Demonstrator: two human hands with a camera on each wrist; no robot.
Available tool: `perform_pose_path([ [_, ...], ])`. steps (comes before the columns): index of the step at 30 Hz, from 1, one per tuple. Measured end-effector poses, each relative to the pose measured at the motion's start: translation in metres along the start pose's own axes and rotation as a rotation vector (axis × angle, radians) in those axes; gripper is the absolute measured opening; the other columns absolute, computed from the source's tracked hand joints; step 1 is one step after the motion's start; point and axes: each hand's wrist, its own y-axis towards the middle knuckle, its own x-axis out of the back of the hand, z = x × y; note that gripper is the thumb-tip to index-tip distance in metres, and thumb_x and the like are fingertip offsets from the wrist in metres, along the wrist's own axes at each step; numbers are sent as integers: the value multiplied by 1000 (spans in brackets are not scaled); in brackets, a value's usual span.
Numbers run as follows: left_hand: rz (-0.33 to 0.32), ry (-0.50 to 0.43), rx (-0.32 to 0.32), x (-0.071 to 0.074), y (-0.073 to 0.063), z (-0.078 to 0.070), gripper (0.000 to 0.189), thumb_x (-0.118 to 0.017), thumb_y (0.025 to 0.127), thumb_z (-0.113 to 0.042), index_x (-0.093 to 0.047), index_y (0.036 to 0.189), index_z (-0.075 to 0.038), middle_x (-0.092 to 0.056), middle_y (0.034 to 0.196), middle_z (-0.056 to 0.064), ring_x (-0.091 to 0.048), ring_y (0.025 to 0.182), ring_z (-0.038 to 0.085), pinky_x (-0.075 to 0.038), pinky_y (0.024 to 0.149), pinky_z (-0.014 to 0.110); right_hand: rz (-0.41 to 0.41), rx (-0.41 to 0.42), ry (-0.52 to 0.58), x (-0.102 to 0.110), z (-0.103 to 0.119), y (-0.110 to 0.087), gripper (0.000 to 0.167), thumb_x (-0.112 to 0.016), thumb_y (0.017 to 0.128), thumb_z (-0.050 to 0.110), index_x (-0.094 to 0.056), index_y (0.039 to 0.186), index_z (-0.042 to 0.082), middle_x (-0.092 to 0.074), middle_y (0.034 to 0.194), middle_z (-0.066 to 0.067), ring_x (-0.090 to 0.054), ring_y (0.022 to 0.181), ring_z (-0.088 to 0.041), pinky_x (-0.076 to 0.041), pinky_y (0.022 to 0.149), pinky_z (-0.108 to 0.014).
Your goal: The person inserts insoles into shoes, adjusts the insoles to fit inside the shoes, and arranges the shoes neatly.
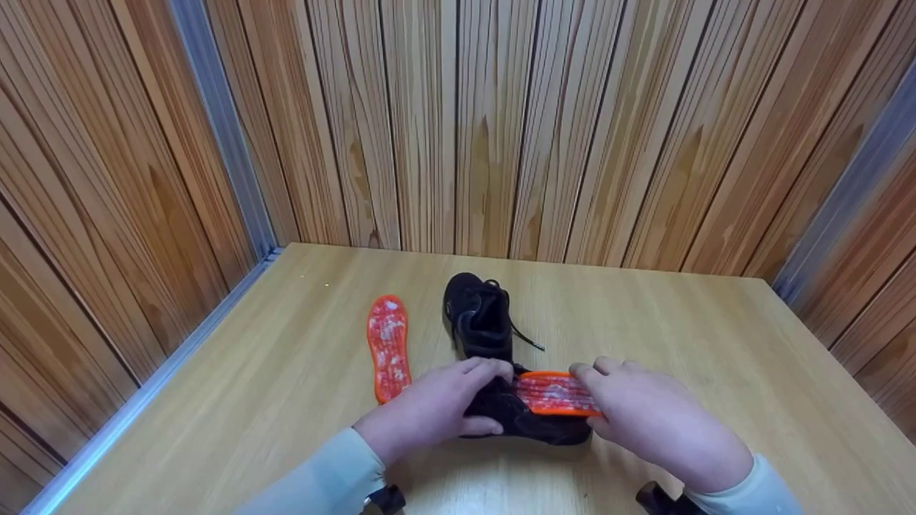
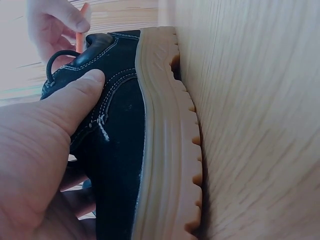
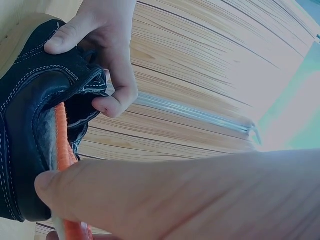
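A black lace-up shoe [image 1: 547, 428] with white stitching and a tan ridged sole [image 2: 167, 130] stands sideways on the table. My left hand [image 1: 440, 404] grips its front part, the thumb on the near side and the fingers over the laces. In my right hand [image 1: 647, 418] the heel end of an orange-edged, red-and-white insole [image 1: 554, 393] is pinched. The insole's other end is inside the shoe's opening, as the right wrist view shows, and its tip is hidden there. The right thumb is close against the shoe's heel collar [image 3: 35, 135].
A second black shoe [image 1: 478, 318] stands just behind the held one, a lace trailing to its right. A matching insole [image 1: 388, 347] lies flat at its left. The wooden table [image 1: 286, 336] is bounded by panelled walls at the back and sides.
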Motion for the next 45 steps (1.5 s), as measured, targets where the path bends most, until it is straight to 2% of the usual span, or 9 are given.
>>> perform_pose_path([
  [21, 26, -21, 18, -1, 1, 1, 58, -81, 97, -50, -55, 146, -32, -64, 153, -7, -68, 135, 17, -57, 114, 44, -9, 1, 26, -2, -9, -2, 56, -95, 82, 20, -70, 131, 11, -69, 99, -3, -65, 81, -20, -57, 66, -42],
  [32, 16, -24, 20, 1, 1, 0, 59, -83, 96, -48, -55, 146, -31, -65, 150, -7, -68, 133, 17, -58, 113, 43, -14, 0, 6, 1, -9, -2, 50, -93, 83, 19, -70, 126, 10, -69, 98, -2, -65, 79, -22, -57, 64, -43],
  [45, 30, -39, 30, 2, 2, 1, 59, -82, 96, -48, -55, 147, -33, -64, 152, -7, -67, 135, 17, -57, 114, 44, 26, -16, 0, 2, -5, -1, 57, -94, 84, 23, -69, 133, 8, -72, 103, -5, -67, 83, -23, -60, 67, -45],
])
